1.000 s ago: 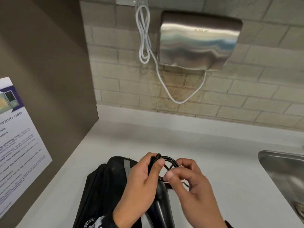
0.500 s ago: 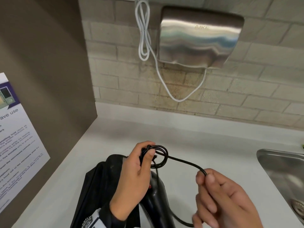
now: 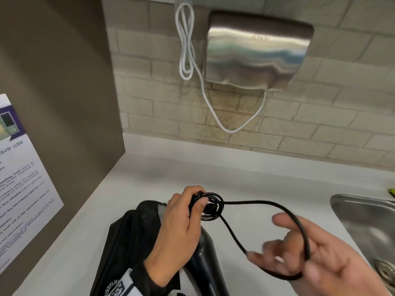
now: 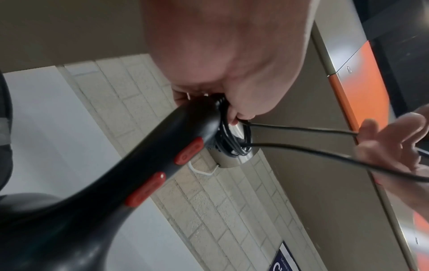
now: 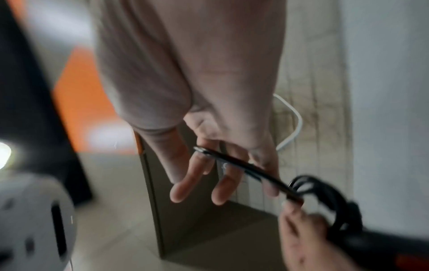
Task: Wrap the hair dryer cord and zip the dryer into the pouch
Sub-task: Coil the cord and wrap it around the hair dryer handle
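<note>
A black hair dryer (image 3: 203, 263) lies over a black pouch (image 3: 132, 242) on the white counter (image 3: 245, 178). My left hand (image 3: 183, 221) grips the end of the dryer's handle, its thumb pinning several coils of the black cord (image 3: 210, 208) against it. A loose loop of the cord runs right and drapes round my right hand (image 3: 320, 259), whose fingers are spread and fairly straight. The left wrist view shows the dryer (image 4: 116, 192) with two red switches and the cord coils (image 4: 232, 144). In the right wrist view the cord (image 5: 243, 166) crosses my extended fingers (image 5: 185, 190).
A steel hand dryer (image 3: 256, 52) hangs on the brick wall with a white cable (image 3: 186, 50) looped beside it. A steel sink (image 3: 367, 227) is set into the counter at the right. A brown side panel with a poster (image 3: 21, 178) closes off the left.
My right hand has left the coil and swung right and down, drawing out a loop of cord, and its fingers have spread. The left hand keeps its grip.
</note>
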`<state>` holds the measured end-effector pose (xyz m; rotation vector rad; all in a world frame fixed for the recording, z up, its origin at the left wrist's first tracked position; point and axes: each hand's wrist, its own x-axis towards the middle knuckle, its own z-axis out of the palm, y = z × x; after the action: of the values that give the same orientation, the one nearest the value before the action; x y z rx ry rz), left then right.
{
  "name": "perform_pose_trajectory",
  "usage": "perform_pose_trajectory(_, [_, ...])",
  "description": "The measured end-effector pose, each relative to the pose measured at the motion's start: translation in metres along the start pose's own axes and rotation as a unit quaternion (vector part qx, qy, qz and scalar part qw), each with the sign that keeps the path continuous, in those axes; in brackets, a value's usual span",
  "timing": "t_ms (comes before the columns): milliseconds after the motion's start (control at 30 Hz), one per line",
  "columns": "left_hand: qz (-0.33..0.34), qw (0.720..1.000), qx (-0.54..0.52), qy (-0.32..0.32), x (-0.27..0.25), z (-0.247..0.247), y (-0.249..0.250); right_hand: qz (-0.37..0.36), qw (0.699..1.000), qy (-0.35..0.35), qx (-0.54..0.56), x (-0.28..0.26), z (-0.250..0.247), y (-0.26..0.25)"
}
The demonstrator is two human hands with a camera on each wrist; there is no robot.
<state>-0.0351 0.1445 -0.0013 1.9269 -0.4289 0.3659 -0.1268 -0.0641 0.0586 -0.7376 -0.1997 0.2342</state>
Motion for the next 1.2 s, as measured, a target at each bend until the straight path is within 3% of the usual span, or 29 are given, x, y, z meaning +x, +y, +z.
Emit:
perform_pose_trajectory(100, [0.001,1.0,0.024,0.002,0.001,0.0,-0.003,-0.081,0.982,-0.033,-0.167,0.003,-0.014,0.015])
perform_pose_trajectory(200, [0.004,0.999,0.043,0.0,0.0,0.001,-0.003,-0.111,0.986,-0.104,-0.065,0.007,-0.002,0.021])
perform_pose_trajectory(300, [0.023,0.998,0.062,-0.004,-0.002,0.004,0.0,-0.12,0.985,-0.111,0.057,0.014,0.012,0.018])
perform_pose_trajectory(400, [0.023,0.997,0.075,-0.012,-0.004,0.007,0.003,-0.16,0.983,-0.082,0.024,0.019,0.018,0.019])
perform_pose_trajectory(467, [0.024,0.997,0.071,-0.007,-0.006,0.008,0.003,-0.185,0.98,-0.038,-0.057,0.021,0.027,0.021])
perform_pose_trajectory(600, [0.012,0.999,0.048,0.007,-0.006,0.008,0.004,-0.132,0.974,0.042,-0.18,0.019,0.042,0.021])
perform_pose_trajectory(767, [-0.003,0.999,0.041,0.015,0.001,0.005,-0.001,-0.024,0.958,-0.012,-0.286,0.01,0.044,0.024])
perform_pose_trajectory(867, [-0.002,0.999,0.038,0.022,0.002,0.004,-0.003,-0.035,0.946,-0.036,-0.32,0.002,0.049,0.015])
perform_pose_trajectory(933, [-0.009,0.999,0.03,0.014,0.001,0.003,-0.004,-0.083,0.937,-0.007,-0.341,-0.001,0.053,0.004])
perform_pose_trajectory(1000, [-0.011,0.999,0.034,0.004,-0.001,0.003,-0.004,-0.132,0.912,0.066,-0.383,-0.003,0.056,-0.008])
perform_pose_trajectory(1100, [0.005,0.998,0.059,0.002,-0.003,0.004,-0.004,-0.18,0.847,0.168,-0.471,-0.003,0.063,-0.03])
perform_pose_trajectory(1200, [0.01,0.998,0.068,-0.006,-0.002,0.006,-0.003,-0.202,0.784,0.199,-0.552,0.003,0.065,-0.044])
